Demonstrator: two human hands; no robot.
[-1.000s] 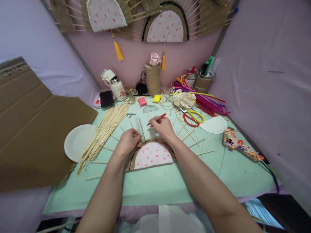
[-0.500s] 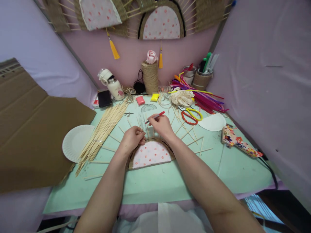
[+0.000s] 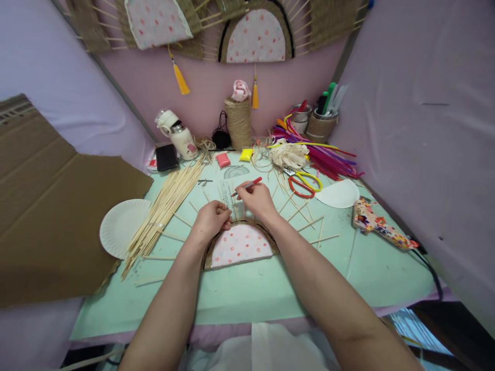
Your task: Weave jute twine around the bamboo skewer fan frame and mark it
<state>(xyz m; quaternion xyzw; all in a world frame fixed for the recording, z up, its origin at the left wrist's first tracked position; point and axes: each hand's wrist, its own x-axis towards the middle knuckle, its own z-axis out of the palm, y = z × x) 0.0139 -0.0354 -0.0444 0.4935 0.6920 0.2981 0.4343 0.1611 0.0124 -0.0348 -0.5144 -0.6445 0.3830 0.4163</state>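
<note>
A half-round panel [image 3: 242, 246] with dotted white fabric and a brown twine border lies on the table, thin wooden sticks [image 3: 182, 220] fanning out around it. At its upper edge, my left hand [image 3: 212, 220] has its fingers pinched together at the lower end of a clear ruler [image 3: 226, 191], which lies along the upright sticks. My right hand [image 3: 256, 200] is closed around a red marker [image 3: 252, 183]. The marker's tip points left, close to the ruler. Part of the panel's left border is hidden behind my left wrist.
A bundle of sticks [image 3: 170, 206], a paper plate [image 3: 121, 226] and cardboard [image 3: 69, 216] lie left. Scissors [image 3: 303, 184], pipe cleaners [image 3: 328, 157] and a flowered glue gun [image 3: 382, 226] lie right. Behind stand a twine spool [image 3: 238, 123] and a bottle [image 3: 183, 140].
Both hands, the marker and the ruler keep nearly the same places. The view has shifted only very slightly.
</note>
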